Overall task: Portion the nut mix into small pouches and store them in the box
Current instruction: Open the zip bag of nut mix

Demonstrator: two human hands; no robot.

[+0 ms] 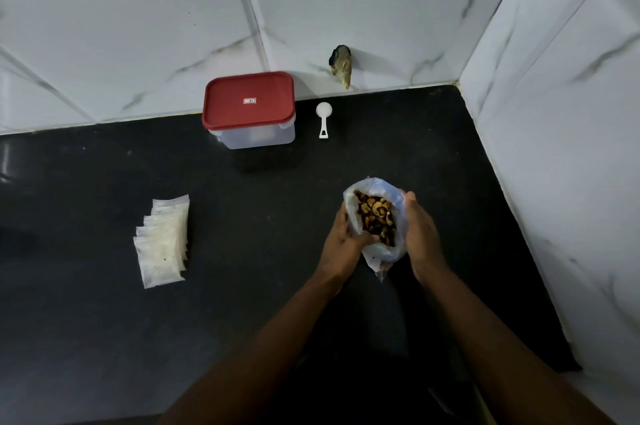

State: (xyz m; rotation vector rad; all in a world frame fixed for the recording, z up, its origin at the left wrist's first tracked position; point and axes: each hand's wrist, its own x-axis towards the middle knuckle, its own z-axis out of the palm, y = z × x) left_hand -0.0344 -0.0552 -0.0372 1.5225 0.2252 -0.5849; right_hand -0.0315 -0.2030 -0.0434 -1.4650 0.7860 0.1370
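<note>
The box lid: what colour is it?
Red lid, with a small label at its centre; the head view shows it.

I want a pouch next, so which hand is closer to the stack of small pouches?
Left. The left hand grips the nut bag on the side facing the pouches; the right hand holds the bag's other side, farther away.

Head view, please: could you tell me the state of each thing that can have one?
Box: closed, red lid on.
Scoop: lying idle beside the box.
Pouches: stacked flat, look empty.
Nut mix bag: open at the top, held.
Left hand: grips the bag.
Right hand: holds the bag's side.
</note>
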